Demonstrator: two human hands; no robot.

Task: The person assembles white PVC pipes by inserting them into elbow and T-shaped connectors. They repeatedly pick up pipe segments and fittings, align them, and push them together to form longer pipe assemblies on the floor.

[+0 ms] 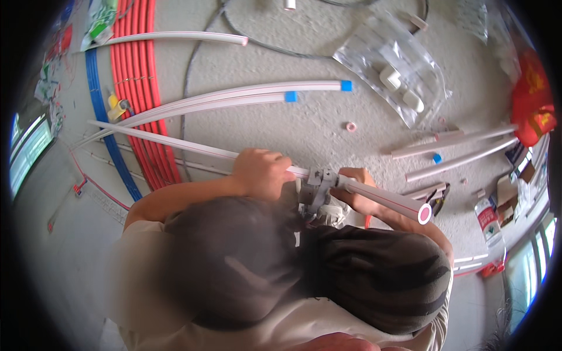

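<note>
White pipe (205, 147), crossing red pipes (140, 58), fills the left grip (262, 174); whether the right grip (358, 203) is closed, I cannot tell; plastic bag (410, 65) beyond.

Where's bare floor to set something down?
Bare floor shows between the grey cable and the blue-capped pipes, and between those pipes and the left hand, left of the pink ring. It's crowded around the grey tool, at the red pipes on the left, and among loose pipes and the bottle on the right.

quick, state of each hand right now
Left hand: closed around the red-striped white pipe.
Right hand: curled by the grey tool and nearer pipe section; partly hidden, hold can't be told.
</note>
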